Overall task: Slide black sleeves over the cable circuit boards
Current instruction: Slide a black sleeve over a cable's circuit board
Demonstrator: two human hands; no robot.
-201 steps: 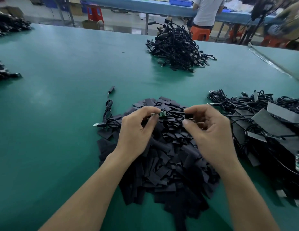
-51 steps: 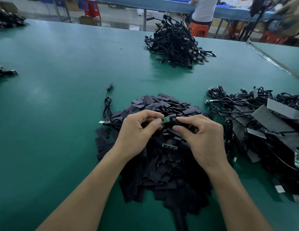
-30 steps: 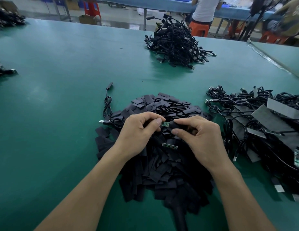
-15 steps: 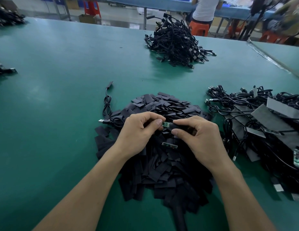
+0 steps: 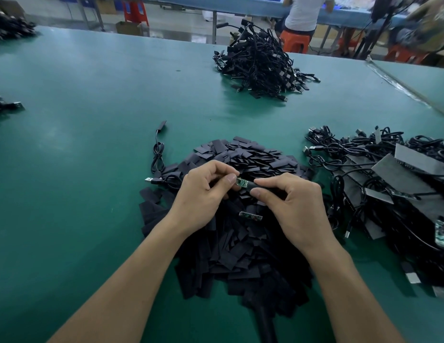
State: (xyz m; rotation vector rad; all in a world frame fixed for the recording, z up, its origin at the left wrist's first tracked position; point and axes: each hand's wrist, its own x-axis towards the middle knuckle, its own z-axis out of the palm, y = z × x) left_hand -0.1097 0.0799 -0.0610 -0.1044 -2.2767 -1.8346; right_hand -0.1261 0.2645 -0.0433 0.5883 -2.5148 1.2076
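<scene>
Sleeving a circuit board above the sleeve pile

Left hand (image 5: 203, 196) pinches the small, light, rigid circuit board (image 5: 242, 182) by its edges; right hand (image 5: 295, 204) pinches the soft, floppy black sleeve (image 5: 255, 186) at its mouth, partly on.

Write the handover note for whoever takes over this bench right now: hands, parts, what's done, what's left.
Left hand pinches the green circuit board at its left end. Right hand pinches a black sleeve whose mouth is at the board's right end; green board shows between the hands.
A second bare board lies on the sleeve pile under the hands. Cable tangle sits to the right, another heap at the far side of the table.
Done: sleeve started on this board.
Left: push it fully over, then sleeve the second board and the rest.
</scene>
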